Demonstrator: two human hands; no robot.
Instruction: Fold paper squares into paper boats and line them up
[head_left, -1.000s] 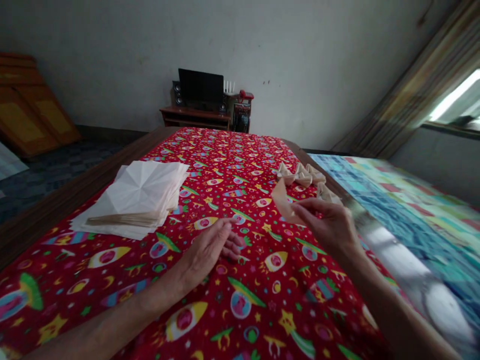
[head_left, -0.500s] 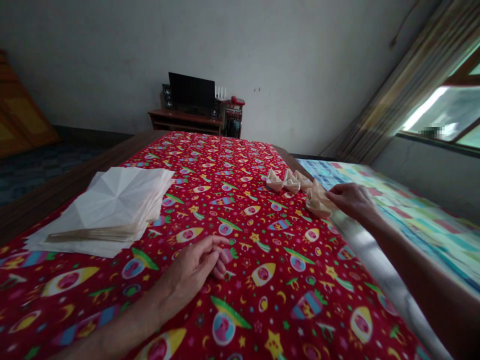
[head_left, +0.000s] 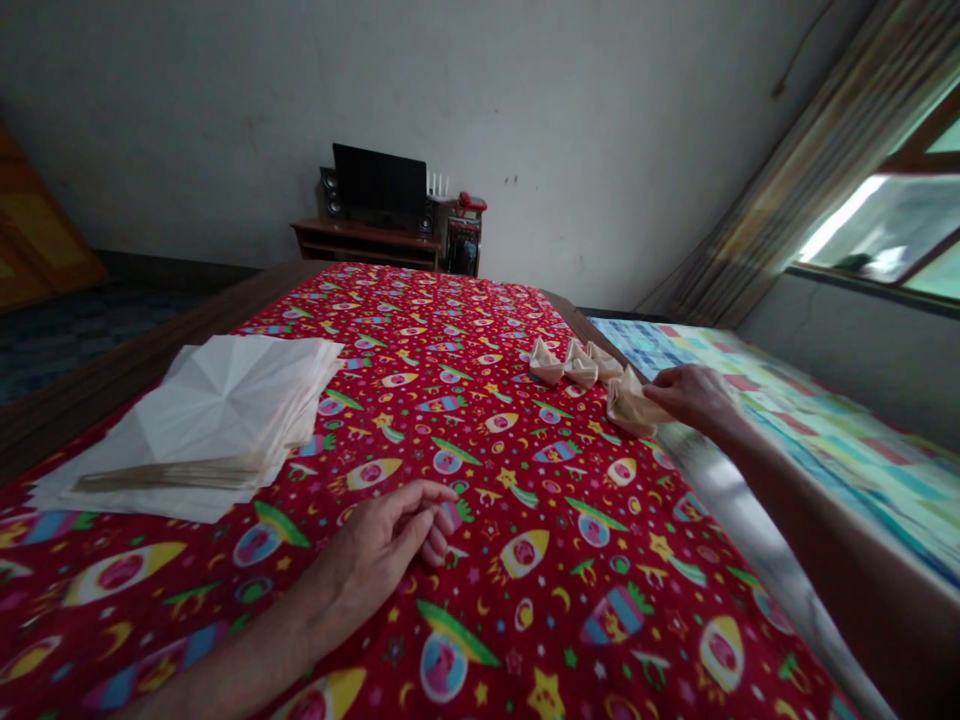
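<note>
At the table's right edge, my right hand [head_left: 694,395] pinches the side of a folded paper boat [head_left: 631,402] made of cream paper, its thumb and fingers closed on it. The boat appears to rest on the cloth. Just beyond it stand several similar folded paper boats [head_left: 581,365], close together. My left hand [head_left: 401,525] lies on the red patterned tablecloth [head_left: 480,420] with nothing in it, its fingers loosely bent and a little apart. Farther left sits a stack of creased white paper sheets [head_left: 225,390], with a folded bundle on its near side.
A bed with a patchwork cover [head_left: 810,410] lies beyond the table's right side. Past the far end, a monitor [head_left: 380,180] and speakers stand on a low brown desk [head_left: 360,238]. An orange cabinet [head_left: 37,220] is at the left, and a curtain [head_left: 795,170] hangs by the window.
The view has shifted slightly. My right hand keeps its pinch on the paper boat, which stands in nearly the same spot. My left hand stays on the cloth.
</note>
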